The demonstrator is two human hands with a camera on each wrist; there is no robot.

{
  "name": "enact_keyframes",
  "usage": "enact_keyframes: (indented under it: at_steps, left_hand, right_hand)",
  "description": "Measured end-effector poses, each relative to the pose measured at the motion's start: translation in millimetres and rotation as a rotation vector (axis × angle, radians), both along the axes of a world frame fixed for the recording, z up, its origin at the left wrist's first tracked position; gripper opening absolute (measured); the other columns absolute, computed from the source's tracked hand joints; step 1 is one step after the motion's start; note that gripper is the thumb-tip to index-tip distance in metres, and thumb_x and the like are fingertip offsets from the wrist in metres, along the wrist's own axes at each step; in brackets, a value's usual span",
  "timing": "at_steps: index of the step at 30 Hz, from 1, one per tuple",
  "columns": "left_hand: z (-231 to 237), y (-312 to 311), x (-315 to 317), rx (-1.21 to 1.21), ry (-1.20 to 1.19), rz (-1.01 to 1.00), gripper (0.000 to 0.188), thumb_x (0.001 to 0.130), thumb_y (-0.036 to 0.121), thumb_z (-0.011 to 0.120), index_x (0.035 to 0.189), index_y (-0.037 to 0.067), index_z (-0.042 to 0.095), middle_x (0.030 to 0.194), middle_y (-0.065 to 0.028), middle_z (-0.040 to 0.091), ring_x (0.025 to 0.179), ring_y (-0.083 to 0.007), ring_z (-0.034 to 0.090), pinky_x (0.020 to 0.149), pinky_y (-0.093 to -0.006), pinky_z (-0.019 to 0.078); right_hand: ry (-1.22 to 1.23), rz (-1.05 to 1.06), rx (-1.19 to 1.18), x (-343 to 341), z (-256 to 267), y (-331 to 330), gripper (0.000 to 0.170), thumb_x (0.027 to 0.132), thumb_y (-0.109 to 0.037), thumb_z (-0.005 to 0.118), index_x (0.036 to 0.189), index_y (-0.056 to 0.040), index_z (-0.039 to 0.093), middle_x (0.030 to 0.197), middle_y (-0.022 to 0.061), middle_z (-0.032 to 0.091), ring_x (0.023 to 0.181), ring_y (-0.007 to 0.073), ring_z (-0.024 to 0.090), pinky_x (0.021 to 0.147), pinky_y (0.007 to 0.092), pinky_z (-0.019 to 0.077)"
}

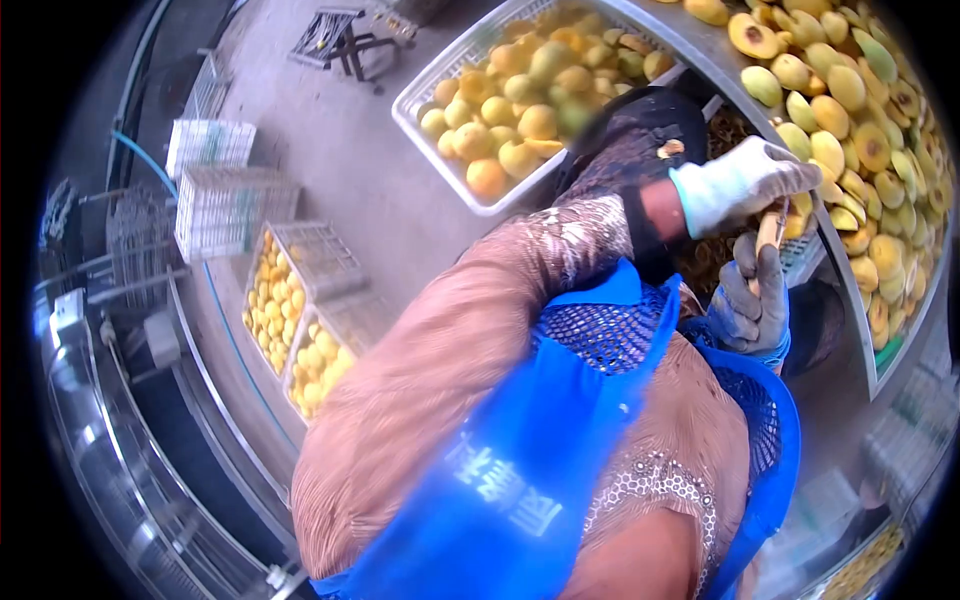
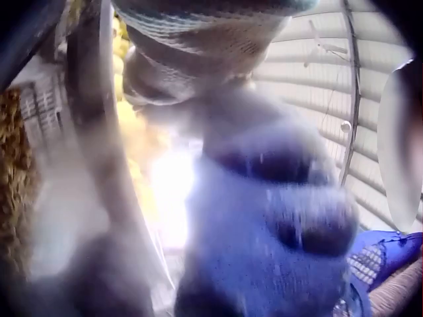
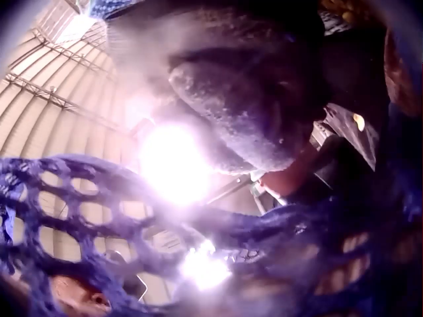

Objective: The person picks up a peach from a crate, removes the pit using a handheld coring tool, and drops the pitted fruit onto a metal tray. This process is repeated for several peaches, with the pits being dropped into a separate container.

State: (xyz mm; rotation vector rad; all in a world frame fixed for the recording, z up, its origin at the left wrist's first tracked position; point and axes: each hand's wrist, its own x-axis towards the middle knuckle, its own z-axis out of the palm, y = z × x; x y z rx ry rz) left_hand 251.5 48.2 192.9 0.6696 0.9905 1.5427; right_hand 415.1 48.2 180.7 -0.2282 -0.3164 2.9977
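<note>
In the head view my left hand [image 1: 745, 185], in a white knit glove with a pale teal cuff, pinches a yellow peach piece [image 1: 797, 216] beneath its fingertips. Just below it my right hand [image 1: 750, 295], in a stained grey glove, grips a tool by its wooden handle [image 1: 770, 232]. A thin metal end of the tool meets the peach piece. The left wrist view has the white glove at the top and the right hand [image 2: 277, 218] facing it, with curled fingers. Bent grey fingers [image 3: 231, 119] fill the upper right wrist view; glare hides the tool there.
A metal table [image 1: 850, 325] heaped with halved peaches [image 1: 870, 150] borders the hands on the right. A white crate [image 1: 445, 185] of whole peaches stands beside the leg. More peach crates [image 1: 315, 265], stacked white crates [image 1: 235, 215] and a small stool [image 1: 335, 40] are on the floor.
</note>
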Motion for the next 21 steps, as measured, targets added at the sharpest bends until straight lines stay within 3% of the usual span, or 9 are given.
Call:
enact_keyframes:
  at_steps: [2,5,9,10,12,13,15,18,21]
  left_hand:
    - [-2.8,-8.7,1.7,0.071,-0.251,-0.040,0.028,0.093,0.027,0.065,0.094,0.000,0.068,0.086,-0.0040,0.067,0.075,-0.0099,0.057,0.066,-0.0279,0.0476]
    - [-23.6,-8.3,-11.9,0.174,0.042,0.173,0.024,0.092,0.022,0.062,0.101,0.000,0.067,0.093,-0.0054,0.067,0.078,-0.0145,0.061,0.072,-0.0307,0.0518]
    - [-36.8,-41.9,-105.1,0.316,1.408,0.666,0.022,0.085,0.007,0.063,0.105,-0.001,0.067,0.104,-0.0141,0.068,0.084,-0.0222,0.067,0.076,-0.0303,0.0565]
    - [-40.4,-60.4,-129.8,0.288,1.592,0.707,0.024,0.083,0.003,0.063,0.106,-0.001,0.067,0.107,-0.0163,0.068,0.085,-0.0242,0.068,0.076,-0.0302,0.0577]
    - [-56.1,-111.9,-163.7,0.217,1.685,0.746,0.022,0.083,0.007,0.065,0.104,0.006,0.070,0.109,-0.0129,0.069,0.083,-0.0250,0.068,0.073,-0.0307,0.0575]
    - [-55.9,-139.1,-164.6,-0.170,0.776,0.647,0.021,0.089,0.018,0.062,0.106,0.007,0.069,0.107,-0.0138,0.068,0.081,-0.0243,0.067,0.074,-0.0336,0.0567]
    - [-106.2,-189.7,-182.3,-0.391,1.165,0.602,0.026,0.093,0.025,0.057,0.112,0.010,0.066,0.103,-0.0157,0.067,0.088,-0.0306,0.065,0.080,-0.0421,0.0539]
    - [-149.4,-260.1,-164.3,-0.451,1.873,0.056,0.027,0.095,0.015,0.053,0.119,0.007,0.061,0.105,-0.0162,0.065,0.101,-0.0331,0.063,0.086,-0.0396,0.0528]
    - [-148.6,-275.3,-179.6,-0.393,1.611,0.202,0.029,0.095,0.016,0.052,0.122,0.008,0.061,0.117,-0.0164,0.062,0.104,-0.0346,0.061,0.090,-0.0409,0.0518]
  right_hand:
    - [0.026,0.033,0.016,-3.4,-2.8,-3.6,0.026,0.105,-0.035,0.041,0.095,-0.0103,0.038,0.055,-0.0035,0.034,0.035,0.0037,0.025,0.030,0.0188,0.0176]
    - [0.017,0.067,0.040,-3.7,-4.5,-8.7,0.029,0.104,-0.036,0.042,0.092,-0.0106,0.037,0.053,-0.0038,0.034,0.034,0.0034,0.024,0.030,0.0185,0.0186]
    - [-0.327,0.000,0.258,13.3,-33.6,3.9,0.028,0.103,-0.037,0.047,0.091,-0.0117,0.041,0.052,-0.0050,0.031,0.035,0.0031,0.023,0.030,0.0195,0.0173]
    - [-0.398,-0.004,0.277,16.3,-36.5,3.9,0.028,0.103,-0.037,0.047,0.092,-0.0122,0.042,0.053,-0.0050,0.031,0.034,0.0034,0.024,0.030,0.0195,0.0177]
    - [-0.541,-0.007,0.308,21.9,-41.8,3.7,0.027,0.102,-0.038,0.048,0.093,-0.0132,0.045,0.053,-0.0050,0.032,0.034,0.0039,0.025,0.029,0.0194,0.0185]
    - [-0.552,0.007,0.314,24.3,-44.7,5.7,0.027,0.102,-0.038,0.048,0.093,-0.0134,0.045,0.054,-0.0052,0.032,0.034,0.0039,0.025,0.029,0.0195,0.0182]
    - [-0.592,0.003,0.340,22.8,-47.1,4.9,0.026,0.103,-0.039,0.047,0.094,-0.0137,0.045,0.054,-0.0057,0.031,0.034,0.0033,0.024,0.029,0.0197,0.0173]
    - [-0.598,0.023,0.358,13.2,-52.8,6.3,0.025,0.102,-0.037,0.049,0.094,-0.0133,0.046,0.053,-0.0063,0.029,0.035,0.0028,0.021,0.030,0.0201,0.0152]
    - [-0.582,0.053,0.381,4.3,-54.5,9.0,0.025,0.102,-0.036,0.051,0.094,-0.0127,0.047,0.054,-0.0066,0.028,0.036,0.0025,0.020,0.031,0.0200,0.0141]
